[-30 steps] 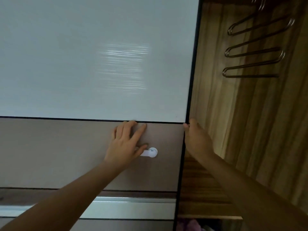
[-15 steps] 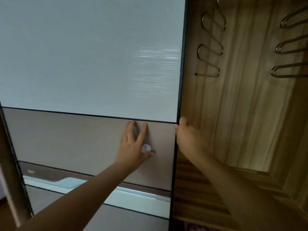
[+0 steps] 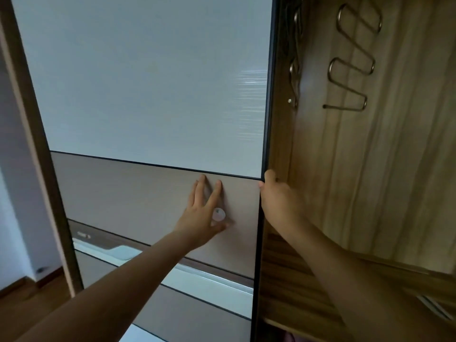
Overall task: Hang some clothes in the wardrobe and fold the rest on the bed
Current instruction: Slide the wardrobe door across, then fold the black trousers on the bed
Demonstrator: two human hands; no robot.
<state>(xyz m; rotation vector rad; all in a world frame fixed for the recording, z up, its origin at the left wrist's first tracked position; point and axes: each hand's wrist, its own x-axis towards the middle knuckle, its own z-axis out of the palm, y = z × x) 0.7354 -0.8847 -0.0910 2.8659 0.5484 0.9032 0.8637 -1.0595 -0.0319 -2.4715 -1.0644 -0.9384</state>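
A sliding wardrobe door [image 3: 148, 95], white above and taupe below, fills the left and middle. My left hand [image 3: 202, 213] lies flat on the taupe panel, fingers straight, beside a small round white knob [image 3: 219, 214]. My right hand [image 3: 278, 201] grips the door's dark right edge [image 3: 267, 107], fingers curled behind it. To the right the wardrobe's wooden interior [image 3: 370, 169] stands open, with a zigzag metal hanger [image 3: 352, 67] hanging high inside. No clothes are plainly visible.
A wooden shelf [image 3: 308, 304] runs across the interior below my right arm. A second metal hanger [image 3: 294, 60] shows just behind the door edge. The wardrobe's brown side frame [image 3: 42, 169], a pale wall and wooden floor [image 3: 29, 307] lie at the left.
The door has slid leftward under both hands, exposing more of the wooden interior and another hanger. The left frame, wall and floor have come into view.
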